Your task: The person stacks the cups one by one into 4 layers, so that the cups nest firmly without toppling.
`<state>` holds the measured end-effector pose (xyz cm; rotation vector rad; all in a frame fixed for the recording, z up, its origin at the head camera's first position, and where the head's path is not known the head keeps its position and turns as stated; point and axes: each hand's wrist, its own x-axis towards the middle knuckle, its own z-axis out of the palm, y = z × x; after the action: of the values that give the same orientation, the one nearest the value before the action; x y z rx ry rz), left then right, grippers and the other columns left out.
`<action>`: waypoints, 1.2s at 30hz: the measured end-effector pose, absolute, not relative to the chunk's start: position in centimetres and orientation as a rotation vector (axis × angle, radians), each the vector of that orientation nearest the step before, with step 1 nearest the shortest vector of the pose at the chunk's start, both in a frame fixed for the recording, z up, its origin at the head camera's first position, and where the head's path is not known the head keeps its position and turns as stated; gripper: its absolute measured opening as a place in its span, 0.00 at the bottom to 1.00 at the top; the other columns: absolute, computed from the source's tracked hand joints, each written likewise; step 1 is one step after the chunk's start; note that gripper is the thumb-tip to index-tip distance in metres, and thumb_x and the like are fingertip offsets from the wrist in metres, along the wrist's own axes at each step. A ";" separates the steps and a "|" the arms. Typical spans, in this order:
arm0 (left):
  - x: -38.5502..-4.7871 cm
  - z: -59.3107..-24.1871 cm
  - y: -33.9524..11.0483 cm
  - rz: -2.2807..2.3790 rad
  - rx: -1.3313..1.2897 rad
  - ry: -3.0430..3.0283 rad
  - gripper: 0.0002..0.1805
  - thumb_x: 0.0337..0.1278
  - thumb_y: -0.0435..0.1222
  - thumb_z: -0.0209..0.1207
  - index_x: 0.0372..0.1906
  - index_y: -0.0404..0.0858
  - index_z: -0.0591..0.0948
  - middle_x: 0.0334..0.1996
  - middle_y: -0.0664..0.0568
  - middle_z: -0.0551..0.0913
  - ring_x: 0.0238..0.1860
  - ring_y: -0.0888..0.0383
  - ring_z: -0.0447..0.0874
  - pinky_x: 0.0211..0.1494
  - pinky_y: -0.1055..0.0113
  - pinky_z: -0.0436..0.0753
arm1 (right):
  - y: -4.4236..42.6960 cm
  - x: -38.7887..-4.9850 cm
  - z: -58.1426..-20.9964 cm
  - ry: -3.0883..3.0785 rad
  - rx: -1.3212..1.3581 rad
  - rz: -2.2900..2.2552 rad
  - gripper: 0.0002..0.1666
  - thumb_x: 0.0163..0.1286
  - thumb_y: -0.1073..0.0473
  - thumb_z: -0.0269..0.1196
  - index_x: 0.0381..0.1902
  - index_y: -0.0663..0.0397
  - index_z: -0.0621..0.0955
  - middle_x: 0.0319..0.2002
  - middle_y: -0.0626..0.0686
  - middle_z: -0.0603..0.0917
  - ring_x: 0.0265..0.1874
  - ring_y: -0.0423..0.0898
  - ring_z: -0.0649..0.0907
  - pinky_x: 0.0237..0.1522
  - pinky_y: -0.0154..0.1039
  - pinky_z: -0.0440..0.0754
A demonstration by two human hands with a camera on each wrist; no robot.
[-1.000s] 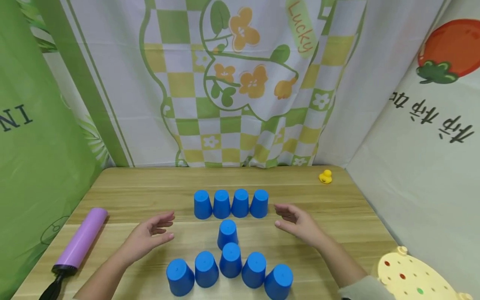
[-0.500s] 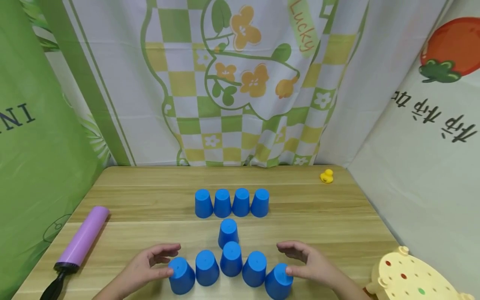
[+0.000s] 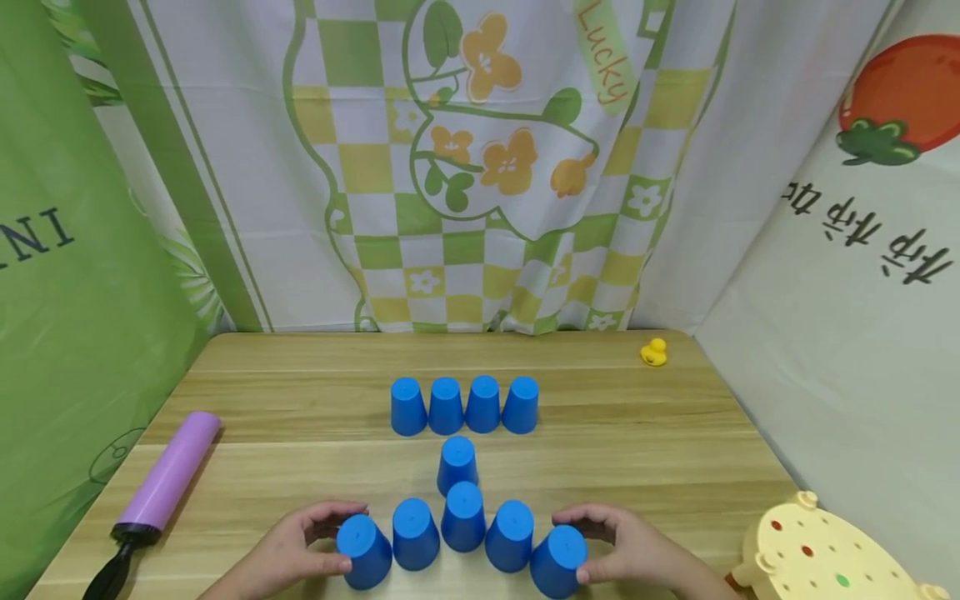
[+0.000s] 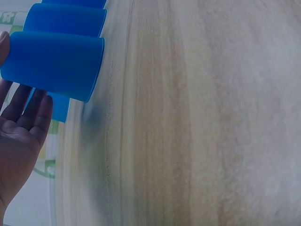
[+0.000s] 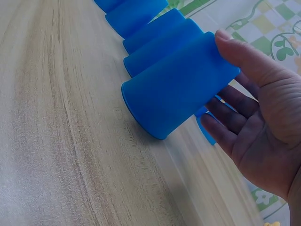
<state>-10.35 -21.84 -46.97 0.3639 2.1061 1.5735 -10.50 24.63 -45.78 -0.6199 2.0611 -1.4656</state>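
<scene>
The left-end blue cup point(image 3: 366, 554) and the right-end blue cup point(image 3: 557, 562) stand mouth-down at the two ends of the front row, near the table's close edge. They look like thin, smooth plastic, so I judge them light, fairly stiff, hard to break and a little slippery. The tapered sides should suit a soft hold around the upper wall; a hard squeeze could make a cup slide or tip. The left hand point(image 3: 292, 550) holds its cup that way, partly spread, thumb on the near side and fingers behind; the right hand point(image 3: 628, 550) mirrors it on the other cup. How firmly the fingers press cannot be told. Between these cups stand three middle cups point(image 3: 462, 517), with a single cup point(image 3: 457, 467) just behind the central one and a row of four cups point(image 3: 446, 408) farther back. On the wooden table point(image 3: 300, 383) also lie a purple pump point(image 3: 168, 475) at left and a yellow duck point(image 3: 654, 353) at the far right.
</scene>
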 end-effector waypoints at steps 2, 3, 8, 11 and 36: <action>-10.4 -46.9 -21.8 1.571 0.361 2.116 0.32 0.59 0.38 0.65 0.65 0.28 0.71 0.63 0.31 0.74 0.50 0.72 0.78 0.52 0.78 0.77 | 24.7 -10.5 -45.8 2.057 -0.628 -1.461 0.32 0.63 0.60 0.69 0.62 0.65 0.74 0.62 0.71 0.75 0.54 0.22 0.76 0.55 0.24 0.75; -10.4 -46.8 -21.8 1.569 0.361 2.122 0.32 0.59 0.38 0.66 0.64 0.28 0.72 0.63 0.31 0.74 0.50 0.72 0.78 0.52 0.77 0.77 | 24.7 -10.6 -45.7 2.060 -0.625 -1.455 0.32 0.63 0.60 0.69 0.62 0.64 0.74 0.62 0.70 0.75 0.54 0.22 0.76 0.56 0.25 0.76; -10.5 -46.5 -21.9 1.544 0.380 2.183 0.30 0.58 0.39 0.66 0.63 0.30 0.74 0.61 0.33 0.76 0.49 0.71 0.78 0.53 0.73 0.79 | 24.7 -11.0 -45.4 2.108 -0.579 -1.427 0.32 0.62 0.57 0.70 0.62 0.62 0.75 0.62 0.68 0.76 0.52 0.20 0.75 0.56 0.28 0.78; -10.8 -46.1 -22.1 1.525 0.411 2.245 0.30 0.58 0.39 0.66 0.63 0.30 0.74 0.60 0.38 0.79 0.49 0.71 0.79 0.53 0.71 0.79 | 25.0 -11.5 -45.0 2.142 -0.586 -1.453 0.33 0.62 0.58 0.70 0.62 0.64 0.75 0.62 0.69 0.76 0.52 0.20 0.75 0.55 0.25 0.76; -19.7 -36.6 -19.6 1.566 0.530 2.628 0.29 0.59 0.39 0.66 0.64 0.36 0.75 0.53 0.39 0.82 0.48 0.53 0.80 0.46 0.66 0.82 | 22.8 -19.5 -36.8 2.563 -0.601 -1.511 0.32 0.66 0.58 0.67 0.65 0.62 0.72 0.59 0.64 0.79 0.55 0.54 0.80 0.52 0.37 0.82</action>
<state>-19.66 -19.55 -36.61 0.5301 2.6284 1.5660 -19.50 22.83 -36.85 -0.6009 2.5626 -1.5109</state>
